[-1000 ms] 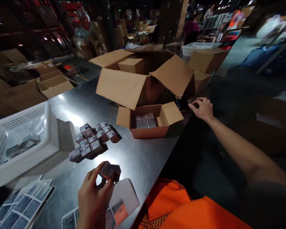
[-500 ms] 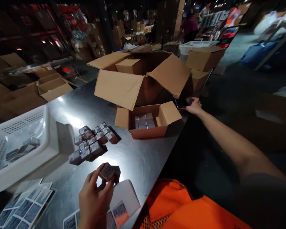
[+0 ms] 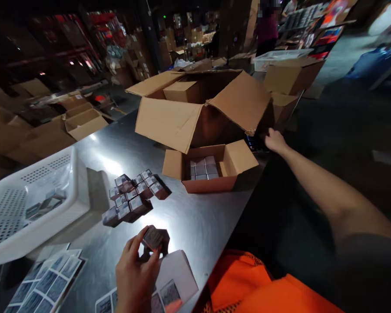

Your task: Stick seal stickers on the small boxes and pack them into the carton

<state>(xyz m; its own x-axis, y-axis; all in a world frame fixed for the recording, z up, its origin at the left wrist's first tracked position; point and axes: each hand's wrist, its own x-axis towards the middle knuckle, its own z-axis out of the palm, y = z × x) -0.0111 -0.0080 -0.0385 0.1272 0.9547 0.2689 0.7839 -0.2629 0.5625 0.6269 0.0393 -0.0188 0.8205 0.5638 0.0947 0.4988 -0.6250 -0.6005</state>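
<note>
My left hand (image 3: 135, 273) grips a small dark box (image 3: 154, 239) just above the steel table (image 3: 195, 221), near the front edge. A cluster of several similar small boxes (image 3: 134, 196) lies a little farther back. My right hand (image 3: 275, 141) reaches far out to the table's right edge and touches a dark flat device (image 3: 256, 143) beside a small open carton (image 3: 211, 167) that holds several small boxes. Whether the fingers close on the device I cannot tell.
A large open cardboard box (image 3: 198, 106) stands behind the small carton. A white perforated basket (image 3: 29, 204) sits at the left. Label sheets (image 3: 44, 282) and a white sheet (image 3: 174, 274) lie at the front. A person stands far back among shelves and cartons.
My right hand has slid farther forward along the table edge onto the dark device. My left hand keeps the small box, nearly still. The view shifted slightly.
</note>
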